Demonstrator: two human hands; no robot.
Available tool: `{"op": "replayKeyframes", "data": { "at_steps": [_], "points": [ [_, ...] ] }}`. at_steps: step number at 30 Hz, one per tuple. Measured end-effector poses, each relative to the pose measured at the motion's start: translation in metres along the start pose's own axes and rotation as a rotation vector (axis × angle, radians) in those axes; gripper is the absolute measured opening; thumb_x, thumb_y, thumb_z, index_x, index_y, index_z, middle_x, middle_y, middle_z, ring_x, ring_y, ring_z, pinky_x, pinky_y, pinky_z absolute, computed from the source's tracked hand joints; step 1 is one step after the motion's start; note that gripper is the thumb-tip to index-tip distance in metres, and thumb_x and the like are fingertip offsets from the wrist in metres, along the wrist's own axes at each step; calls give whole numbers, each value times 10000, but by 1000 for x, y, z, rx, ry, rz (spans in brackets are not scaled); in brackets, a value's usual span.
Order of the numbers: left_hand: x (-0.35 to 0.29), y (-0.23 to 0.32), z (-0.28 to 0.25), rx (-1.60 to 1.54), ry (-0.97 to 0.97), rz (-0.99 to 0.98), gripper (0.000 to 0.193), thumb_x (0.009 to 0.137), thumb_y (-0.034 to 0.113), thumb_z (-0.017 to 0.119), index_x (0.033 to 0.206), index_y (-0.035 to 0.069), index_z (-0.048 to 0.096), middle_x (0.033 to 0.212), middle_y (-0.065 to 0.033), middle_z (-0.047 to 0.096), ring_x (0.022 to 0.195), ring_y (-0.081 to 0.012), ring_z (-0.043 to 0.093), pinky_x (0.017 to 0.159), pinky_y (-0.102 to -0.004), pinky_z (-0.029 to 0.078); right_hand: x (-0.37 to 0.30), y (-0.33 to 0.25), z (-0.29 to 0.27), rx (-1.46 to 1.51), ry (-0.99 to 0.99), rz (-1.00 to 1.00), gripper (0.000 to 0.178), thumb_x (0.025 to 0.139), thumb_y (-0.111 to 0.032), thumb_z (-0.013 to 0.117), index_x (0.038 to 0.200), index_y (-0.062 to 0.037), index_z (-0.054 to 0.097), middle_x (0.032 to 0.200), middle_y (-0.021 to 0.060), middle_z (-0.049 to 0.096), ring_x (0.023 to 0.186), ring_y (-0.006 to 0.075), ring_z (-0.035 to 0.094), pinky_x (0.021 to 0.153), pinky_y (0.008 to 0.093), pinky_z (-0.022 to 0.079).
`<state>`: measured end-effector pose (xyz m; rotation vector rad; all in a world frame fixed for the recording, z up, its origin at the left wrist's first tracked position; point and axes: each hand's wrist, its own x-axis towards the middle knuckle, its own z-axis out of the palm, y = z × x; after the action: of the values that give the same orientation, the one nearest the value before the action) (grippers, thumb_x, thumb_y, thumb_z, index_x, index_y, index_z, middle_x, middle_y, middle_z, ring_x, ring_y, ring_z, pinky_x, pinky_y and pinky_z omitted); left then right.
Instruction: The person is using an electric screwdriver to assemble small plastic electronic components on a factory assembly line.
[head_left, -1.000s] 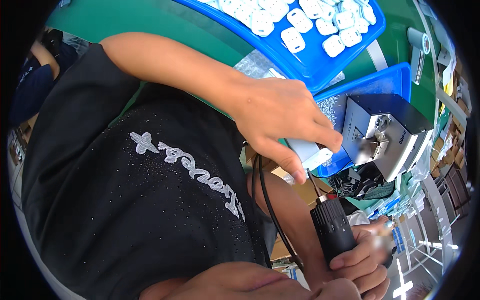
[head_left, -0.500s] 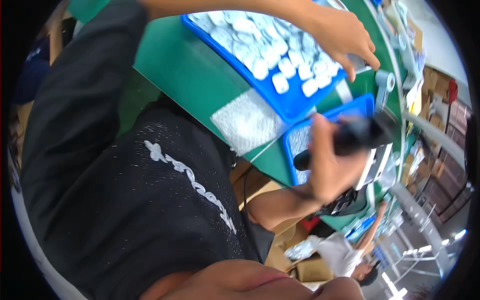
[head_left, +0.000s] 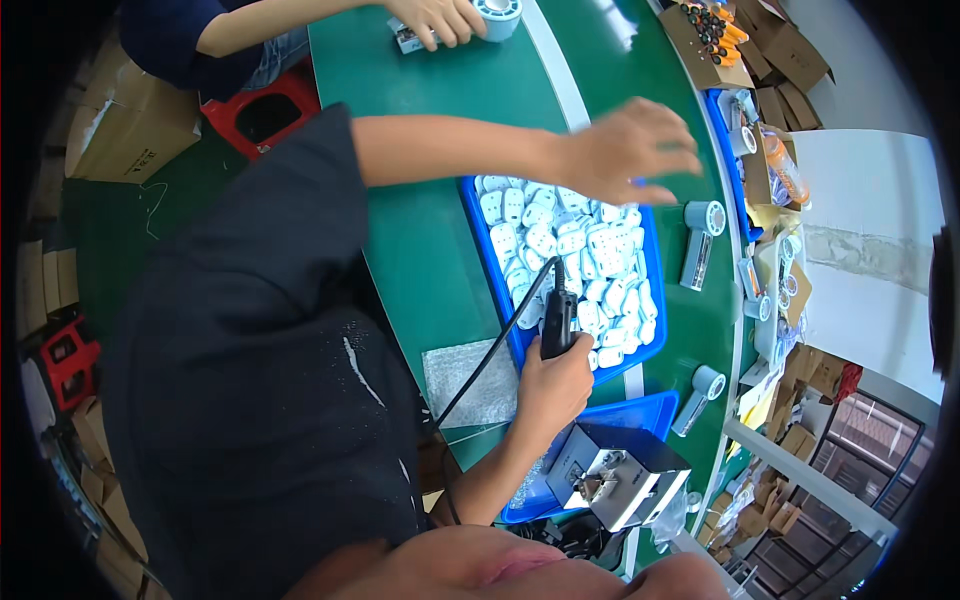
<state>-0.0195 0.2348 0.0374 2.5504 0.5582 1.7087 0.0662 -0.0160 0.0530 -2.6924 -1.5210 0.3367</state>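
Observation:
My left hand (head_left: 632, 155) is raised over the far rim of a blue tray (head_left: 655, 262), fingers apart and slightly blurred. No object shows clearly in it. My right hand (head_left: 557, 385) is closed around a black corded electric screwdriver (head_left: 559, 325), held over the tray's near part. Its cable (head_left: 478, 375) loops from the top end down past my forearm; the bit end is hidden. Many white plastic housings (head_left: 570, 240) with small holes fill the tray. Below it, a black-and-silver box like a screw feeder (head_left: 615, 480) stands at a second blue tray (head_left: 650, 410).
Bubble wrap (head_left: 470, 385) lies at the green table's (head_left: 410, 270) edge. Small white handheld fans (head_left: 705, 218) (head_left: 708, 382) stand beyond the trays. A co-worker's hand (head_left: 440, 18) touches another fan at the top. A red stool (head_left: 262, 110) and cartons (head_left: 140, 120) are at left.
My right hand has carried the screwdriver from beside the feeder box to over the tray of housings. My left hand stays raised above that tray. The view has shifted, bringing the co-worker's hand in.

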Motion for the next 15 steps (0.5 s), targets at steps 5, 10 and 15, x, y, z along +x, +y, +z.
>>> {"op": "replayKeyframes", "data": {
  "at_steps": [5, 10, 15],
  "points": [
    [-66, -30, -97, 353, -92, -151, 397, 772, 184, 731, 1137, 111, 594, 1161, -83, 568, 1136, -276, 516, 972, -413, 382, 7, -8, -5, -6, 83, -100, 412, 769, -189, 743, 1093, -45, 533, 1027, 189, 638, 895, 403, 640, 723, 491, 495],
    [-122, -36, -147, 645, -114, -371, 427, 770, 195, 734, 1162, 107, 588, 1177, -80, 558, 1133, -279, 508, 956, -415, 374, 7, -2, -4, -39, 113, -192, 393, 794, -168, 711, 1110, -74, 498, 1013, 152, 626, 766, 397, 654, 636, 478, 512],
    [-147, -46, -188, 1005, -142, -448, 552, 813, 224, 725, 1303, 83, 513, 1172, -67, 573, 1105, -245, 532, 945, -385, 395, 16, -8, -7, 41, 123, -214, 445, 749, -118, 722, 1133, -80, 499, 854, 182, 671, 768, 397, 660, 640, 474, 498]
  ]
}}
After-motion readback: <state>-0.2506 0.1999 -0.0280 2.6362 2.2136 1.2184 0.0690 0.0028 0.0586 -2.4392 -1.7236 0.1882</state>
